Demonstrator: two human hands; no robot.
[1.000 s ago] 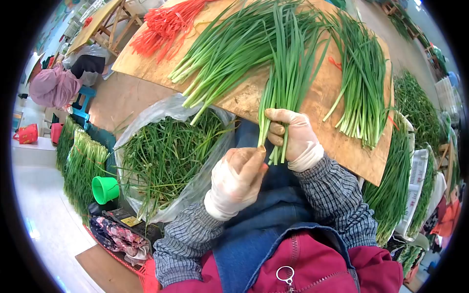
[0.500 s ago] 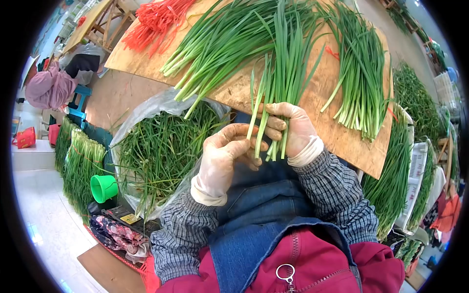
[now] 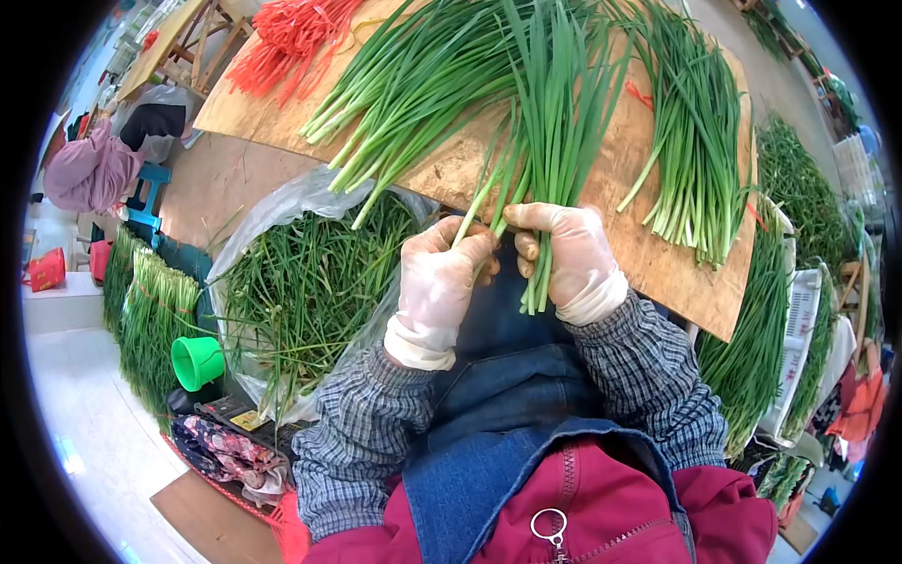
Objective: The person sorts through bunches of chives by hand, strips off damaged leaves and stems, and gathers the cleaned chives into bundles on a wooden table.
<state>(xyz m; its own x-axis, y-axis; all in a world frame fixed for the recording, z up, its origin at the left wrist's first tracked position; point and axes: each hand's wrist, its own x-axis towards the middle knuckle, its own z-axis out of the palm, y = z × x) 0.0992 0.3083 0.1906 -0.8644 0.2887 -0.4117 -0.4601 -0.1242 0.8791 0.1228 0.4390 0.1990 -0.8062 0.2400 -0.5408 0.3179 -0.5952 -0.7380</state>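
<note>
Both of my hands wear thin, stained whitish gloves and meet at the near edge of the wooden board (image 3: 451, 179). My right hand (image 3: 573, 254) is wrapped round a small bunch of garlic chives (image 3: 554, 141), whose pale cut ends stick out below the fingers and whose leaves reach away over the board. Close beside it, my left hand (image 3: 440, 287) pinches a chive stalk (image 3: 477, 202) at the bunch's left side; its fingertips are partly hidden. A loose pile of chives (image 3: 404, 113) lies to the left on the board, and a bundle with a red tie (image 3: 691, 150) to the right.
Red ties (image 3: 287, 42) lie heaped at the board's far left. Below stands a plastic-lined container (image 3: 225, 282) of loose green leaves. A green bucket (image 3: 197, 363) and standing chive bundles (image 3: 155, 310) are farther left. A white crate (image 3: 797, 348) stands right. Another person (image 3: 92, 169) sits at upper left.
My left hand has risen slightly and changed from spread fingers to a closed pinch on a stalk. That stalk now leans more to the left. My right hand keeps its hold on the bunch.
</note>
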